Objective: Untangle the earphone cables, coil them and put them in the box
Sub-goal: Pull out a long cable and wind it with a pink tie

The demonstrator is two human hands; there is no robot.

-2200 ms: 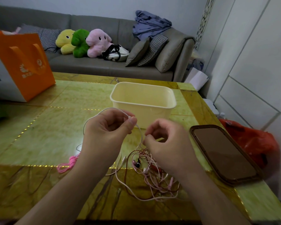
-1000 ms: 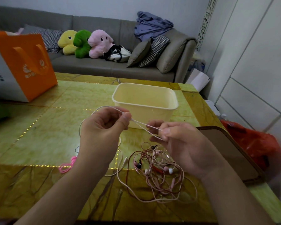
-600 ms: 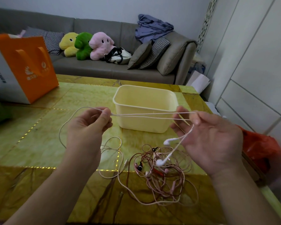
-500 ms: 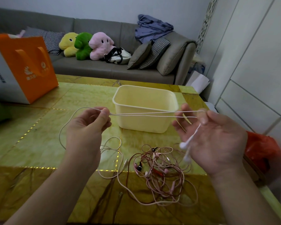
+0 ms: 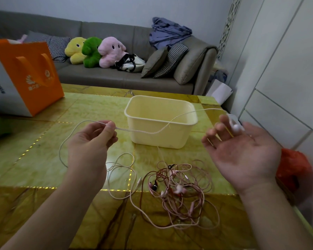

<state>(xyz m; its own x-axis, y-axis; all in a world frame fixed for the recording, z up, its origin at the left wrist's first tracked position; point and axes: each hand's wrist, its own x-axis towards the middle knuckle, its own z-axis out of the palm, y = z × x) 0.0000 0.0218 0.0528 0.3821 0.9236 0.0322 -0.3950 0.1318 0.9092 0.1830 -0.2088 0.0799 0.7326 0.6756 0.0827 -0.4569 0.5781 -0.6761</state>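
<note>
From the head view, I am seeing the left hand (image 5: 90,141) pinching the white earphone cable (image 5: 145,131) between thumb and forefinger, with the other fingers curling loosely beneath. The cable is sagging from that pinch toward three o'clock, crossing in front of the cream box (image 5: 161,121) and rising over its rim corner toward the right hand (image 5: 242,150). That hand is lying palm up with its fingers spread wide and blurred; a white earbud (image 5: 236,127) is showing just by its fingertips, and I cannot tell whether it is touching them. Behind the left hand the same white cable is looping down to seven o'clock and trailing across the green table (image 5: 34,159) in slack curls. The box is standing upright at twelve o'clock from the hands, open at the top. At six o'clock from the box, between the two forearms, the tangle of pink and dark red earphone cables (image 5: 181,188) is lying in a loose heap on the table. An orange paper bag (image 5: 25,78) is standing at ten o'clock, and a grey sofa (image 5: 125,76) with plush toys (image 5: 94,50) is sitting beyond the table's far edge
</note>
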